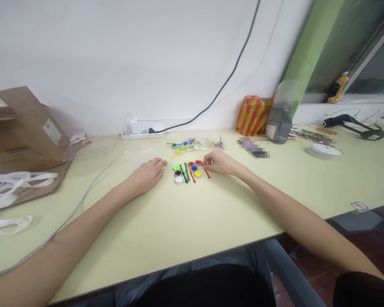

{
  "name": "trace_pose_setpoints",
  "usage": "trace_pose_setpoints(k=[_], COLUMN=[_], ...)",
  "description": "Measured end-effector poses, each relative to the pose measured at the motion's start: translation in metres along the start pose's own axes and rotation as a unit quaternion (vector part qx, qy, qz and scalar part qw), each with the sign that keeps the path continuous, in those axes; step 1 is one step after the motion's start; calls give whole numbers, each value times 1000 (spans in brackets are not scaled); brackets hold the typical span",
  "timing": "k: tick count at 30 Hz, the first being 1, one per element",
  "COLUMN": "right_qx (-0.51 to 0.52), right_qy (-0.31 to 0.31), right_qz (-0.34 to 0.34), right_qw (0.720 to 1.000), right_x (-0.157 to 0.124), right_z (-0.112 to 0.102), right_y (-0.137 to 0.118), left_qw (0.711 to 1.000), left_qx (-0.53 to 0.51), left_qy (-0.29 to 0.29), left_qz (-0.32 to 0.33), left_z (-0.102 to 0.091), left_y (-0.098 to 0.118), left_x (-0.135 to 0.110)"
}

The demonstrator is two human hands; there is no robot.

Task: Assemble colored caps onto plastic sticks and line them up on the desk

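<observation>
A cluster of small round coloured caps (187,170) lies on the pale yellow table (185,221), green, black, white, red, blue and yellow, with thin coloured plastic sticks (187,173) among them. My right hand (218,163) rests at the cluster's right edge, fingers pinched together on a thin red stick (206,172) beside the red cap. My left hand (149,174) lies palm down just left of the cluster, fingers loosely curled and touching the table, holding nothing I can see.
Clear bags of coloured sticks (187,146) lie behind the cluster. A power strip (142,133) with a black cable sits at the wall. A cardboard box (22,132) and white straps are at the left; a striped bag (252,115), grey jar (279,121) and tape roll (324,151) at the right.
</observation>
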State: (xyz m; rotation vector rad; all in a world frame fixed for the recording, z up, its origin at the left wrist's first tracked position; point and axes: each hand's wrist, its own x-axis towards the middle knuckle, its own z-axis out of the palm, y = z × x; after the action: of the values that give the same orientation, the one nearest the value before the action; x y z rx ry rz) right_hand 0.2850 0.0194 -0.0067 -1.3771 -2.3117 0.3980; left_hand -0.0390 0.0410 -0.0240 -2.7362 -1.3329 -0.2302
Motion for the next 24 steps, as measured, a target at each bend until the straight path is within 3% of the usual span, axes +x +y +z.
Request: trace_pose_setpoints(k=[24], right_qx=[-18], right_qy=[-5], right_qz=[7], right_qw=[1000], right_x=[-2], right_z=[-3], right_y=[-5], left_qw=[1000], left_qx=[-9], left_qy=[11], left_qz=[2], left_z=[1], left_y=[-1], left_x=[0])
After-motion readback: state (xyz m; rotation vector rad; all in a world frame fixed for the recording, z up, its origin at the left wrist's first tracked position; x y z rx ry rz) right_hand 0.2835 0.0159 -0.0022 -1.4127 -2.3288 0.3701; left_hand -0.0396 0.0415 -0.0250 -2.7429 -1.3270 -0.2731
